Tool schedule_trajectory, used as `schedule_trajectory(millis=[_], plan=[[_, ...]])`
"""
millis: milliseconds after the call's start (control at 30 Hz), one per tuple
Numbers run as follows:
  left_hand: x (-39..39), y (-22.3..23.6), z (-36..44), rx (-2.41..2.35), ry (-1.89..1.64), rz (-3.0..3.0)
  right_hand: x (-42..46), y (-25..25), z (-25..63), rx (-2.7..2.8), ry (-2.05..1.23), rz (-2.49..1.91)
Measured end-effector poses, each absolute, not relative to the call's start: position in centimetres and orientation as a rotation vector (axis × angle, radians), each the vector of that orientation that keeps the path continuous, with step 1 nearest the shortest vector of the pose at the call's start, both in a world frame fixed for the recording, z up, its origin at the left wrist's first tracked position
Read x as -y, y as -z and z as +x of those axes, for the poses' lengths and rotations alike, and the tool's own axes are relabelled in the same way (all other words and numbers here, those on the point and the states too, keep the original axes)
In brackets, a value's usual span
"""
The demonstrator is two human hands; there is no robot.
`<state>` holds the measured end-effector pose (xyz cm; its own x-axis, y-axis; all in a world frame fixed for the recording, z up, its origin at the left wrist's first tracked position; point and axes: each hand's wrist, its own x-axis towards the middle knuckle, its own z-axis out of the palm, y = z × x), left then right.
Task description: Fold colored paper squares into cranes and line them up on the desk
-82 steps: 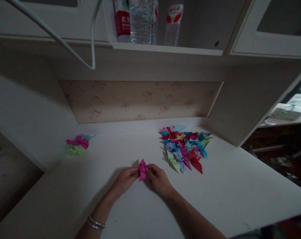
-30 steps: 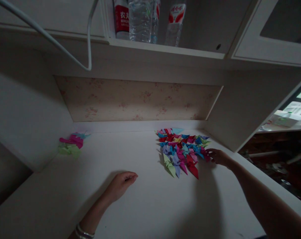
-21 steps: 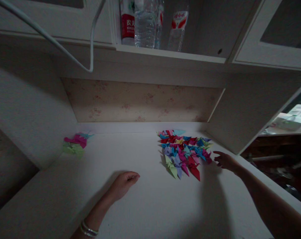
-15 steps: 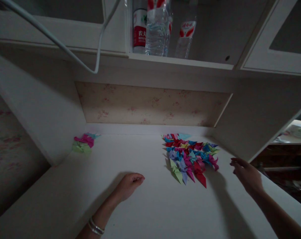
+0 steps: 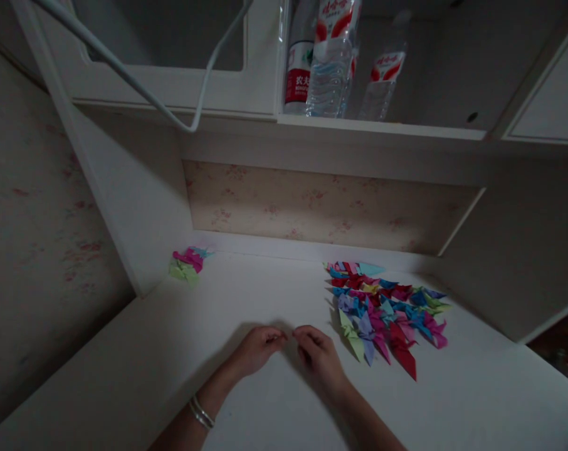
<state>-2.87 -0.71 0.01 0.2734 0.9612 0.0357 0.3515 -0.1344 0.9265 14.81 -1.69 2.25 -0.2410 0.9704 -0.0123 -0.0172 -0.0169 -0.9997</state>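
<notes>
My left hand, with silver bangles on its wrist, hangs over the white desk top with thumb and fingertips pinched together. Close beside it, a small gap apart, my right hand has its fingers curled and pinched too. Whatever either pinch holds, if anything, is too small or hidden to make out. To the right of my right hand lie several rows of folded paper cranes in red, blue, pink, green and purple. The red crane sits at the front of this group.
A few more folded papers lie by the left side panel. Above the desk, a shelf holds plastic water bottles. A white bent tube hangs across the upper left. Flowered wallpaper covers the back.
My right hand has come left from beyond the cranes to beside my left hand. My left hand stays nearly in place. The view has shifted left, while the cranes look unmoved on the desk.
</notes>
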Motion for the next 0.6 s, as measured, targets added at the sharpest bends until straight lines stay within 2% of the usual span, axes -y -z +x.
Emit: schedule_trajectory(millis=[133, 600], plan=[[0.6, -0.2, -2.9, -1.197, -0.877, 1.669, 0.1, -0.7, 12.6, 1.465, -1.272, -1.064], [0.9, -1.0, -3.0, -1.171, -0.832, 1.712, 1.4, -0.5, 13.9, 1.517, -1.300, -1.155]])
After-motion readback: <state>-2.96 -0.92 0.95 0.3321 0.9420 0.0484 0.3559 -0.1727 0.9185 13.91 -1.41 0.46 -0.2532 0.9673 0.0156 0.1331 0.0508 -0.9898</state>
